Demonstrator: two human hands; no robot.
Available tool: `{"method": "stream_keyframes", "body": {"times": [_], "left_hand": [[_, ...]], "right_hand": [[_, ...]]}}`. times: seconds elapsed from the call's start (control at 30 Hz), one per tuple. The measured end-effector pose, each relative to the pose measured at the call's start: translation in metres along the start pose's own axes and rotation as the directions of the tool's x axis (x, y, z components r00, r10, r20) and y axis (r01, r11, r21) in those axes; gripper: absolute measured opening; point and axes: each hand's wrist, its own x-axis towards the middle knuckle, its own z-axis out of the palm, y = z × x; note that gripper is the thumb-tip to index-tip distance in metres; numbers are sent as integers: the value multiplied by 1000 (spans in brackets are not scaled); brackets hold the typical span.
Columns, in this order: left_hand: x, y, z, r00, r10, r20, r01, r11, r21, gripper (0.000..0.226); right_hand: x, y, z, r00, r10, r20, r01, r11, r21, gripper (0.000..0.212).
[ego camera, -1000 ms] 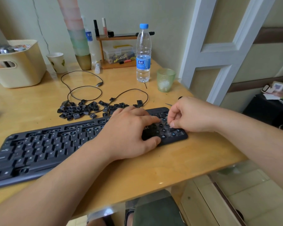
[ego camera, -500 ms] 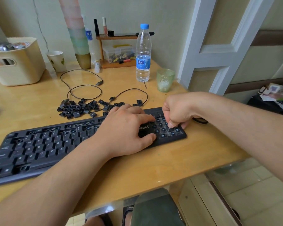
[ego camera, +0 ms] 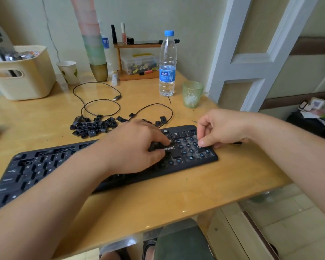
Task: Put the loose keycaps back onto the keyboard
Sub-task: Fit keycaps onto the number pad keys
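While the left hand (ego camera: 139, 145) is lying across the keyboard (ego camera: 45, 166) at frame centre, steadying it with fingers curled on the keys, the right hand (ego camera: 219, 132) is pinching a keycap (ego camera: 200, 148) narrowly over the bare number pad. Loose keycaps (ego camera: 94, 126) are lying heaped on the desk (ego camera: 176, 199) just behind.

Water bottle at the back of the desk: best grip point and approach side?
Grip the water bottle around its labelled middle, coming from the front-left. It stands upright and its round body suits a wrap grasp. The green glass stands close on its right and the wooden shelf behind-left, so the front is likely the freest side.
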Motion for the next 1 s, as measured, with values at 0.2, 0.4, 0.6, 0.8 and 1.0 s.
{"method": "stream_keyframes", "body": {"times": [0.2,0.4,0.6,0.8,1.0], "left_hand": [[-1,-30,-19,998,-50,33,49,999,23,32],[3,-46,-16,997,-72,6,72,997,18,29],[-3,-85,-27,962,-252,-110,254,967,6,21],[-2,-93,-13,931,-347,-115,345,938,-39,24],[3,-103,-4,907,-412,-87,412,911,-20,30]], "right_hand": [[-3,-11,1,986,-113,-123,83,971,-225,12],[5,-31,7,972,-214,-94,186,952,-243,11],[40,-53,17,914,-293,-280,238,947,-217,7],[79,-97,38,923,-319,-215,270,936,-228,5],[92,-133,61,935,-328,-138,281,918,-281,7]]}}
